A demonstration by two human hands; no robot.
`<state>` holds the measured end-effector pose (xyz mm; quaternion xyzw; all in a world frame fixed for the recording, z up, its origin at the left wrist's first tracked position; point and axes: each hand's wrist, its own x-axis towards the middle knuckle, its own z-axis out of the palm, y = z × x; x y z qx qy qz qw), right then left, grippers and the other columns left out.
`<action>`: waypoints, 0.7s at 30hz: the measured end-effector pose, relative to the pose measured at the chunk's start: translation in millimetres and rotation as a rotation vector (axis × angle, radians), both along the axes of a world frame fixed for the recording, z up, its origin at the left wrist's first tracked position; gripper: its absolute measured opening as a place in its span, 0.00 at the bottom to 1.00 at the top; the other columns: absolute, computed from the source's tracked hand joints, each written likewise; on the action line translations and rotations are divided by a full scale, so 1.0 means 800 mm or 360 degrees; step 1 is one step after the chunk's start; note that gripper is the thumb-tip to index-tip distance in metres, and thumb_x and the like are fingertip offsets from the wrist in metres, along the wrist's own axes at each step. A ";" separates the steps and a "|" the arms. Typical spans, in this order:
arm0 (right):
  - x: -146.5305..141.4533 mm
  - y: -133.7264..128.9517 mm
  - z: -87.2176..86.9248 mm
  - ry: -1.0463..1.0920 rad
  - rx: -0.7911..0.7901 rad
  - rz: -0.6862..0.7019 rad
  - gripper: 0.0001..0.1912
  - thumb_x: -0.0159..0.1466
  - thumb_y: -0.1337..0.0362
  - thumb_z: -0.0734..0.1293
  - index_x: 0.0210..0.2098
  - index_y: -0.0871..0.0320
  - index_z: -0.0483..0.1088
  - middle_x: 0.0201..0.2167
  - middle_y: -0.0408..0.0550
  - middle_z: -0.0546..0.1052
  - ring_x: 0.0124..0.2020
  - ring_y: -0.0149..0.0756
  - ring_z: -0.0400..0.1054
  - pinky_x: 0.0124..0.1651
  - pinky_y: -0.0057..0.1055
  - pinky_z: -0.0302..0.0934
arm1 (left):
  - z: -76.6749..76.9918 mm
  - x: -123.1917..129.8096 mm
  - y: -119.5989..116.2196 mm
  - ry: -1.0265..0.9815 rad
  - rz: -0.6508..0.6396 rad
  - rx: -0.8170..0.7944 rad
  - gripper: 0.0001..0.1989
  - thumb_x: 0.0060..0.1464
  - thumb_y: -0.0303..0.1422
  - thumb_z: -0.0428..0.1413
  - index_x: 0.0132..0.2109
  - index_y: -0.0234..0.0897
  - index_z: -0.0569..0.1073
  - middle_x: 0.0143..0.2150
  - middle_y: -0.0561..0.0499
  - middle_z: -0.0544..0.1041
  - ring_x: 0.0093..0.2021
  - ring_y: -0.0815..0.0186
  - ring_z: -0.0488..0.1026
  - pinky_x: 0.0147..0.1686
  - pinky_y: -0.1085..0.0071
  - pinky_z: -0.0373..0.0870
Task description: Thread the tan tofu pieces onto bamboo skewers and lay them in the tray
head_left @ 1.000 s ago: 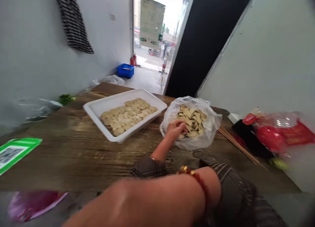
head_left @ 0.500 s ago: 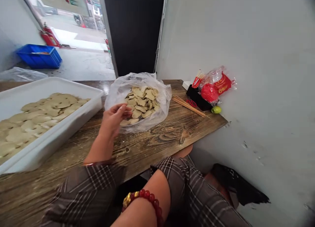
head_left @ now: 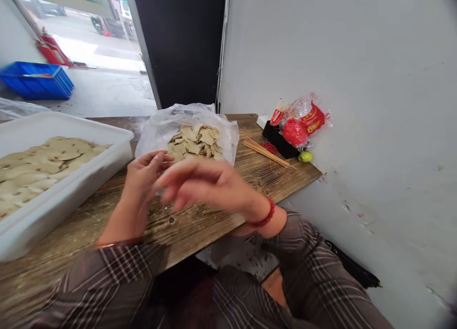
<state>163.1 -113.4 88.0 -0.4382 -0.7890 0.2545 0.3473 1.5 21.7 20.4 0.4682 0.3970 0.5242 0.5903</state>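
A clear plastic bag (head_left: 228, 129) lies open on the table, holding a heap of flat, beige, irregular pieces (head_left: 194, 141). My left hand (head_left: 146, 174) is at the bag's near left side, thumb and fingers drawn together; whatever may be between them cannot be made out. Smeared by motion, my right hand (head_left: 210, 184) reaches across in front of the bag, its fingers pointing left towards my left hand and covering the bag's near edge. To the left stands a white tray (head_left: 123, 137) with many similar beige sheets (head_left: 46, 164) in overlapping layers.
Thin wooden sticks (head_left: 266, 153) lie right of the bag on the wooden table (head_left: 200, 224). Beyond them are red-handled scissors (head_left: 270, 147), a black box (head_left: 280, 141), red packaging (head_left: 314, 118) and a green fruit (head_left: 305, 156) by the wall. A blue crate (head_left: 37, 81) sits on the floor.
My right hand has risen from my lap to in front of the bag. The whole view has shifted somewhat; my left hand stays at the bag's left side.
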 end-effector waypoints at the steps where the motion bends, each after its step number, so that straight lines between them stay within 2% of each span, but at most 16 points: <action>1: 0.024 0.015 -0.011 0.0074 0.0059 -0.0185 0.21 0.72 0.53 0.54 0.58 0.50 0.68 0.49 0.42 0.78 0.44 0.33 0.71 0.49 0.35 0.69 | -0.003 0.000 0.001 -0.0019 0.0015 0.0013 0.09 0.54 0.35 0.61 0.40 0.35 0.76 0.30 0.56 0.80 0.30 0.71 0.76 0.37 0.71 0.71; 3: 0.090 0.039 -0.038 0.0172 0.0184 -0.0686 0.19 0.69 0.54 0.59 0.51 0.56 0.72 0.46 0.48 0.79 0.44 0.35 0.72 0.49 0.36 0.68 | -0.007 -0.001 0.003 -0.0055 0.0061 0.0030 0.10 0.52 0.35 0.61 0.39 0.33 0.75 0.30 0.53 0.79 0.28 0.70 0.76 0.34 0.71 0.71; 5: 0.168 0.053 -0.069 0.0058 0.0239 -0.1126 0.18 0.65 0.55 0.62 0.46 0.60 0.75 0.44 0.55 0.79 0.44 0.40 0.72 0.49 0.39 0.67 | -0.010 -0.001 0.004 -0.0063 0.0081 0.0003 0.11 0.50 0.36 0.61 0.38 0.32 0.75 0.29 0.52 0.78 0.26 0.70 0.75 0.31 0.72 0.71; 8: 0.272 0.054 -0.116 -0.0383 0.0281 -0.1440 0.21 0.63 0.55 0.63 0.47 0.64 0.75 0.43 0.60 0.79 0.42 0.44 0.71 0.49 0.43 0.64 | -0.011 -0.005 0.006 -0.0109 0.0147 -0.0001 0.11 0.49 0.35 0.61 0.36 0.31 0.74 0.28 0.51 0.77 0.24 0.70 0.74 0.29 0.73 0.71; 11: 0.334 0.046 -0.155 -0.0847 0.0297 -0.1576 0.24 0.63 0.54 0.63 0.52 0.65 0.73 0.43 0.62 0.77 0.42 0.46 0.69 0.46 0.43 0.62 | -0.011 -0.011 0.008 -0.0155 0.0215 0.0013 0.09 0.51 0.34 0.60 0.36 0.32 0.74 0.29 0.51 0.77 0.24 0.71 0.75 0.28 0.74 0.70; 13: 0.350 0.040 -0.173 -0.1081 0.0229 -0.1539 0.27 0.63 0.53 0.64 0.55 0.64 0.71 0.47 0.63 0.76 0.43 0.48 0.69 0.44 0.42 0.61 | -0.010 -0.014 0.008 -0.0166 0.0239 0.0005 0.09 0.51 0.34 0.59 0.37 0.32 0.73 0.29 0.52 0.77 0.24 0.71 0.75 0.28 0.74 0.70; 16: 0.345 0.036 -0.187 -0.1289 0.0170 -0.1557 0.27 0.66 0.52 0.62 0.57 0.62 0.70 0.49 0.63 0.74 0.44 0.48 0.68 0.42 0.41 0.60 | -0.009 -0.014 0.007 -0.0142 0.0223 -0.0006 0.10 0.51 0.35 0.59 0.37 0.32 0.73 0.29 0.52 0.77 0.25 0.72 0.75 0.29 0.75 0.70; 21: 0.321 0.038 -0.181 -0.1370 0.0140 -0.1645 0.22 0.69 0.54 0.58 0.54 0.59 0.73 0.45 0.60 0.74 0.45 0.48 0.65 0.45 0.39 0.58 | -0.007 -0.013 0.009 -0.0068 0.0234 0.0011 0.13 0.48 0.37 0.62 0.38 0.32 0.74 0.29 0.52 0.78 0.25 0.72 0.75 0.29 0.76 0.70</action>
